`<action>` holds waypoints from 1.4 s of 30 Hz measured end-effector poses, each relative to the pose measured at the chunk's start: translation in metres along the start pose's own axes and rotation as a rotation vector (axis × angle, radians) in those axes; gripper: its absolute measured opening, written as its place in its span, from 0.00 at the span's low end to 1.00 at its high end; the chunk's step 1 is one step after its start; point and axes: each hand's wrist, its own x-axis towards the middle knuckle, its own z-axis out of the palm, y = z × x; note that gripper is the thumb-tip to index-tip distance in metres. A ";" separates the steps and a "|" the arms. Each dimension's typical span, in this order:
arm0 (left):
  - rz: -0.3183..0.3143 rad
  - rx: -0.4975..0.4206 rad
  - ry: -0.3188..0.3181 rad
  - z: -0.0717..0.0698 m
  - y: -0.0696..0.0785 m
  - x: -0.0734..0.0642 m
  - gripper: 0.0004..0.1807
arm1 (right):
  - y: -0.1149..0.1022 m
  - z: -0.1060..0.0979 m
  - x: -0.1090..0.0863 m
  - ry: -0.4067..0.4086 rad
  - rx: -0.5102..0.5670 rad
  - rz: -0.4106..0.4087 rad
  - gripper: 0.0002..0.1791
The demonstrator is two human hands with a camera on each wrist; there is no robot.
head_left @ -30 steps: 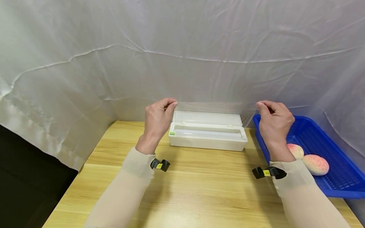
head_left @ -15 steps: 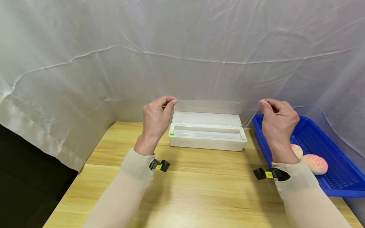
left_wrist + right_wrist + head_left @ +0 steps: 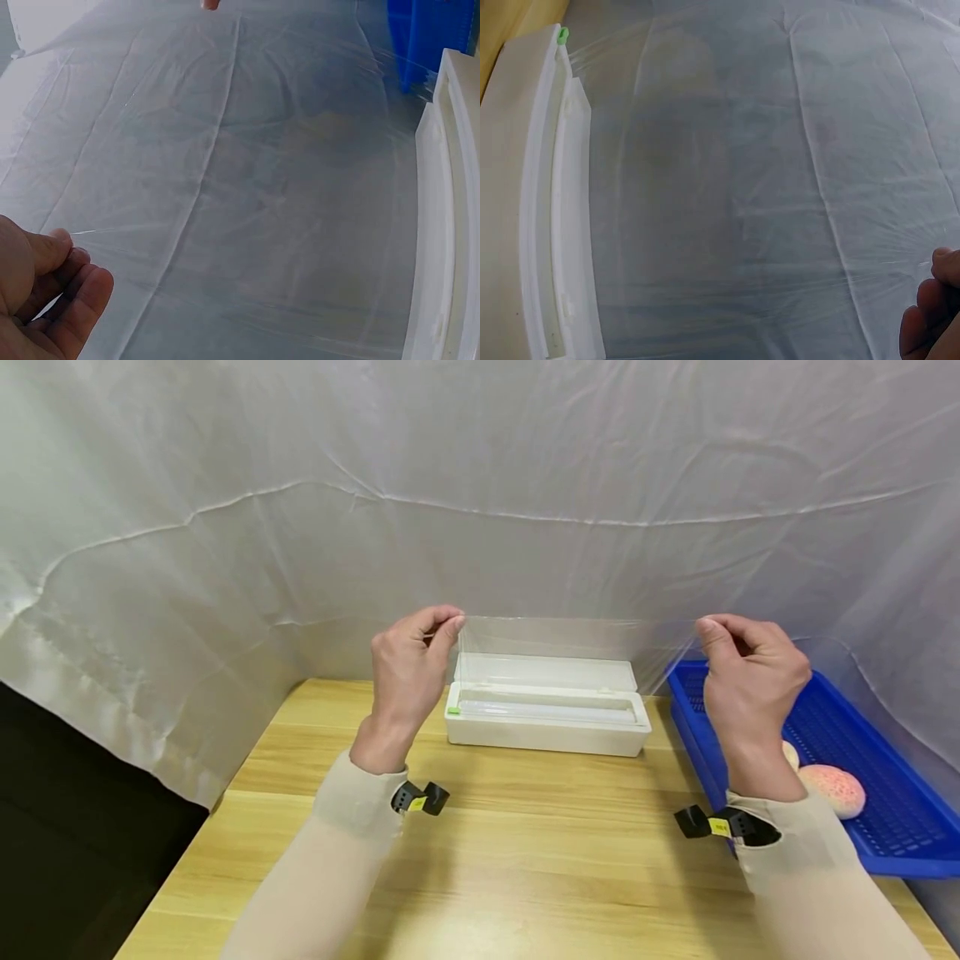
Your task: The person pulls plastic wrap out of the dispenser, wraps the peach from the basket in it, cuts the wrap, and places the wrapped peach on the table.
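A sheet of clear plastic wrap is stretched between both hands above a long white dispenser box. My left hand pinches the sheet's left corner between thumb and forefinger; in the left wrist view the fingertips draw creases into the film. The opposite corner is pinched by my right hand, up and to the right of the box. The box lid is tipped back, and a roll lies inside. At the box's left end sits a small green piece. The film runs down from the hands to the box.
At right stands a blue plastic basket, partly behind the right forearm. Two peach-like fruits, one a pink speckled peach, lie in it. A pale fabric curtain hangs behind the wooden table.
Both hands have risen slightly, the right one also moving to the right and the left a little to the left. The film between them is pulled wider and higher above the box.
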 end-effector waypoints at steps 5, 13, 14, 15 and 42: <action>0.029 -0.027 0.025 -0.003 0.003 0.000 0.09 | -0.004 -0.004 0.000 0.006 0.022 -0.019 0.12; 0.060 -0.057 0.044 -0.008 0.008 0.000 0.09 | -0.012 -0.009 -0.003 0.032 0.079 -0.039 0.13; 0.062 -0.061 0.046 -0.009 0.009 0.000 0.09 | -0.015 -0.010 -0.003 0.036 0.086 -0.040 0.13; 0.064 -0.063 0.047 -0.010 0.010 0.000 0.09 | -0.018 -0.011 -0.004 0.040 0.093 -0.039 0.13; 0.189 -0.271 -0.141 -0.054 0.018 -0.036 0.02 | -0.023 -0.059 -0.028 -0.130 0.641 -0.239 0.06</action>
